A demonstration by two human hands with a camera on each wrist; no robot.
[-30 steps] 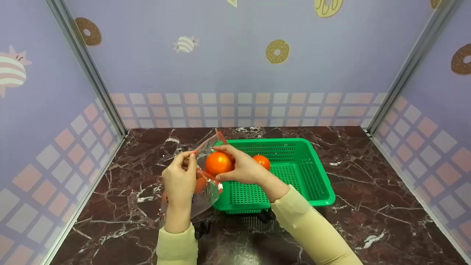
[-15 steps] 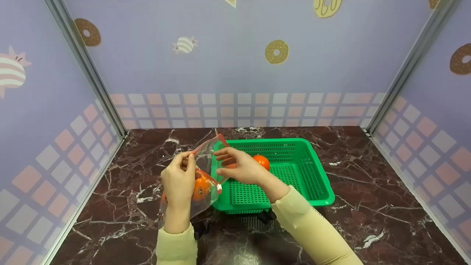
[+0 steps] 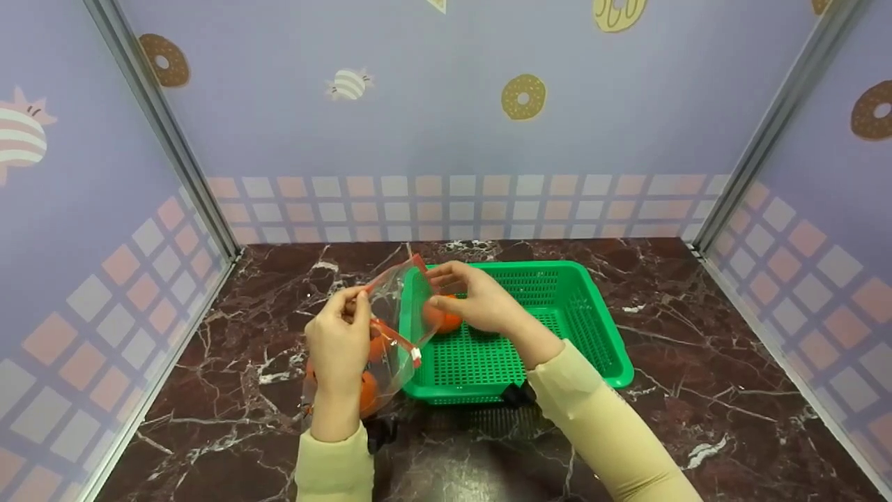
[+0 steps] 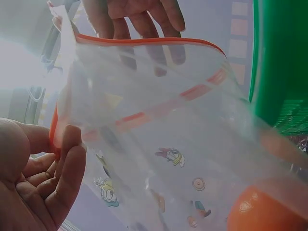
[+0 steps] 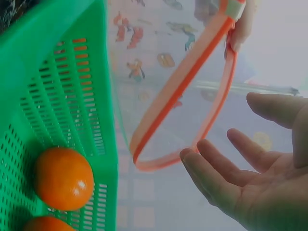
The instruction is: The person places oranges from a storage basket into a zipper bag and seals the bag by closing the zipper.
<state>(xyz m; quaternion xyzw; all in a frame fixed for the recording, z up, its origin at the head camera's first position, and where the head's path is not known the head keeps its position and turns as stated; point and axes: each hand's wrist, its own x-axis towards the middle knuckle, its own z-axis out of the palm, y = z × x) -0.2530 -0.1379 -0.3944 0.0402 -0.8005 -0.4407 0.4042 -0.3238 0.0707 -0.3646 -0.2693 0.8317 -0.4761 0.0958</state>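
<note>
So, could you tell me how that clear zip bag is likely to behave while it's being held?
The bag looks thin and floppy; it sags below the left hand pinching its rim. An orange inside probably weights the bottom, and the film may be slippery.

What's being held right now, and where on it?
The left hand pinches the clear zip bag at its orange-edged mouth. The right hand holds nothing.
</note>
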